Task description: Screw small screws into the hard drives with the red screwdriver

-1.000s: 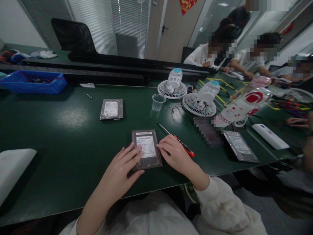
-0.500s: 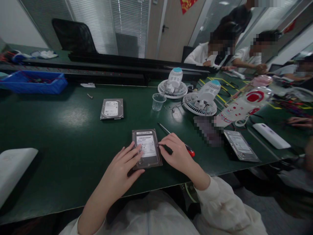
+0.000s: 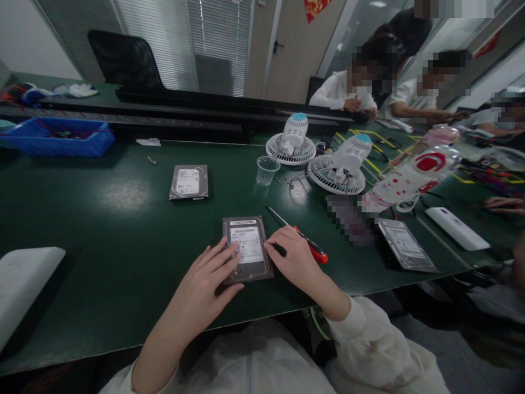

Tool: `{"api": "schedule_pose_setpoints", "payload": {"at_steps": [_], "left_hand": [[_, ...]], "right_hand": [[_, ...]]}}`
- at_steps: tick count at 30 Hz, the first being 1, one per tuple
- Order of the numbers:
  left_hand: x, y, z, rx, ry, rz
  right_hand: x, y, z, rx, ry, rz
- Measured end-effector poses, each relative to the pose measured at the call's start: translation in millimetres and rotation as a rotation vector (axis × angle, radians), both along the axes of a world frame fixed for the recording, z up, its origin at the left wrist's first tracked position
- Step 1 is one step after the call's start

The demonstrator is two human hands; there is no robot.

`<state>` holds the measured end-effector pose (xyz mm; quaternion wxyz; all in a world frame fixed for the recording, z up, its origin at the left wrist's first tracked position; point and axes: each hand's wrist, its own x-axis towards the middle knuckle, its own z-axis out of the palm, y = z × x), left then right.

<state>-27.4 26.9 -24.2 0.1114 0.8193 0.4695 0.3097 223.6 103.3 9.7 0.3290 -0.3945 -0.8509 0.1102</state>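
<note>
In front of me a hard drive (image 3: pixel 249 265) lies flat on the green table, label side up. My left hand (image 3: pixel 207 284) rests on its left part with the fingers spread over the label and the thumb at the near edge. At the drive's right edge, the thumb and index finger of my right hand (image 3: pixel 293 254) are pinched together; anything between them is too small to make out. Just beyond that hand lies a screwdriver (image 3: pixel 318 251) with a red and black handle, partly covered by my fingers.
A second hard drive (image 3: pixel 189 181) lies farther left, a third (image 3: pixel 406 246) at right. Behind are a clear plastic cup (image 3: pixel 267 171), two white fans (image 3: pixel 292 148), a bottle (image 3: pixel 414 175) and a blue bin (image 3: pixel 61 137). A white device (image 3: pixel 24 290) stands left. People sit across the table.
My right hand has shifted slightly, so more of the screwdriver's handle shows. My left hand and the hard drive keep their places. A person in the background has raised their hands.
</note>
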Motion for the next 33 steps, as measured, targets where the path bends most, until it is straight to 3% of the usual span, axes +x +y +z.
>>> {"api": "schedule_pose_setpoints", "payload": {"at_steps": [9,25,33], "left_hand": [[0,1,0.5,0.016,0.008,-0.014],[-1,0,-0.6,0.007,0.001,-0.013],[-1,0,-0.6,0.003,-0.009,-0.011]], "right_hand": [[-3,-1,-3.8,-0.099,0.016,-0.016],[-3,15,-6.5,-0.605,0.279,-0.130],[-5,15,-1.2,-0.676,0.340,-0.134]]}}
